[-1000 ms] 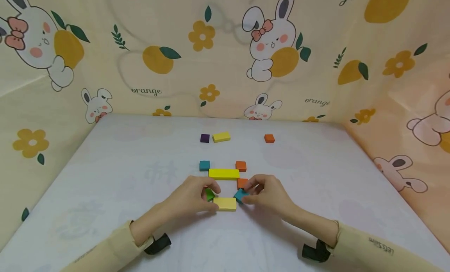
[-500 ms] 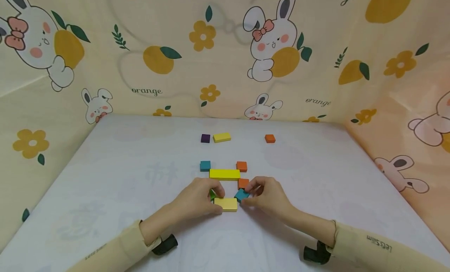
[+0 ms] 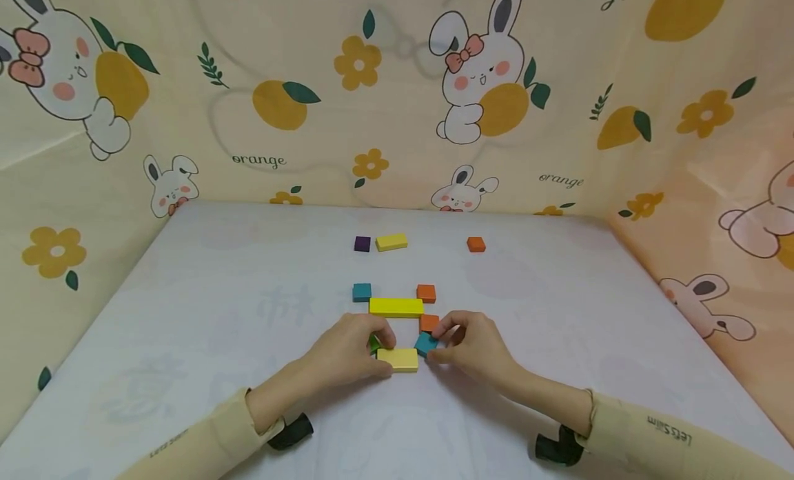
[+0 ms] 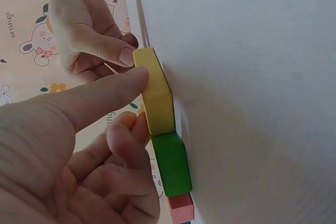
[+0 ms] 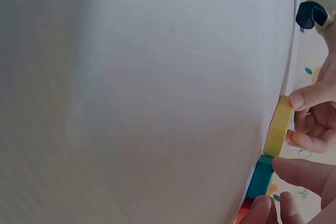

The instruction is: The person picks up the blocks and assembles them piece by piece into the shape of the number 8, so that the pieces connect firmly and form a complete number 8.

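My left hand pinches a pale yellow block, thumb on its near side and fingertips on its far side. Off the right end of that block, my right hand holds a turquoise block between thumb and fingers. A green block adjoins the yellow one's other end; my left fingers mostly cover it in the head view. Past it, a pink block shows in the left wrist view. Beyond the turquoise block lies an orange block, close to a long bright yellow block.
Behind the long block sit a blue block and another orange block. Farther back lie a purple block, a yellow block and an orange block. Patterned cloth walls border the white table.
My left hand has shifted right, onto the pale yellow block, and now covers more of the green one. The turquoise block has turned slightly in my right hand, which stays nearly in place.
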The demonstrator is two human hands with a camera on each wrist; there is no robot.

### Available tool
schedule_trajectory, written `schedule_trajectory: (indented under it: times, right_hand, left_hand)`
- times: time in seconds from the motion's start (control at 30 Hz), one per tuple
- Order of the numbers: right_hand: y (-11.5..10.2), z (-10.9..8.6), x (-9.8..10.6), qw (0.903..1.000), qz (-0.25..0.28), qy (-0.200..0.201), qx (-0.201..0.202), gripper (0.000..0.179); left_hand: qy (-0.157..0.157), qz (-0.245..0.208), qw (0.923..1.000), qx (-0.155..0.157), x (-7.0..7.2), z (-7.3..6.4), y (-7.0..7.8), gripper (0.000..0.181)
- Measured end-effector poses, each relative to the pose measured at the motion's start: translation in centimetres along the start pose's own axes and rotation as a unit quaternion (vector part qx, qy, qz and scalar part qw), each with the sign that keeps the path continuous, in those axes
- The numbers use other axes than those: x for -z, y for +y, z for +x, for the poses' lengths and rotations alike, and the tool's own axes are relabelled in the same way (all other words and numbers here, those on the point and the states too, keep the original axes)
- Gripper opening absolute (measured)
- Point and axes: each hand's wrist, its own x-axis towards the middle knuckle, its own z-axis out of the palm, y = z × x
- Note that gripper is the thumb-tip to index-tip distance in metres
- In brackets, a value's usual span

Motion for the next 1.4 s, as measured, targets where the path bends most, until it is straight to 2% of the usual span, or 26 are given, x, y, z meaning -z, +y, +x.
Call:
schedule_trajectory:
  times: [0.23,0.5,0.63,0.83,0.97,1.17,1.4]
  right_hand:
    - [0.1,0.0,0.0,1.0000,-0.008,-0.002,0.002,0.024]
    - [0.0,0.1,0.0,1.0000,-0.001,-0.005,0.002,0.023]
    - [0.0,0.2,0.1,0.9999,-0.001,-0.011,0.002,0.023]
    - [-0.3,0.7,1.3,0.9997,-0.015,-0.006,0.020,0.024]
    - [-0.7,1.9,2.8,0.9987,-0.019,-0.025,0.041,0.022]
    - [-0.6,5.3,4.0,0.9972,-0.006,-0.067,0.034,0.022]
    - [-0.3,8.3,5.0,0.9970,0.005,-0.072,0.028,0.029]
  left_hand:
    - [0.001,0.004,1.0000,0.000,-0.1,0.1,-0.1,0.026]
    - [-0.002,0.007,0.9998,0.017,-0.1,0.1,-0.2,0.026]
    - [-0.002,0.003,0.9999,0.013,0.0,0.1,-0.2,0.026]
    - [-0.004,0.001,1.0000,0.008,-0.1,0.1,-0.3,0.026]
    - [-0.005,0.001,0.9999,0.012,-0.2,0.1,-0.3,0.026]
    - [-0.007,-0.005,0.9998,0.020,-0.2,0.1,-0.3,0.026]
    - [-0.006,-0.001,0.9999,0.014,-0.3,0.2,-0.5,0.026]
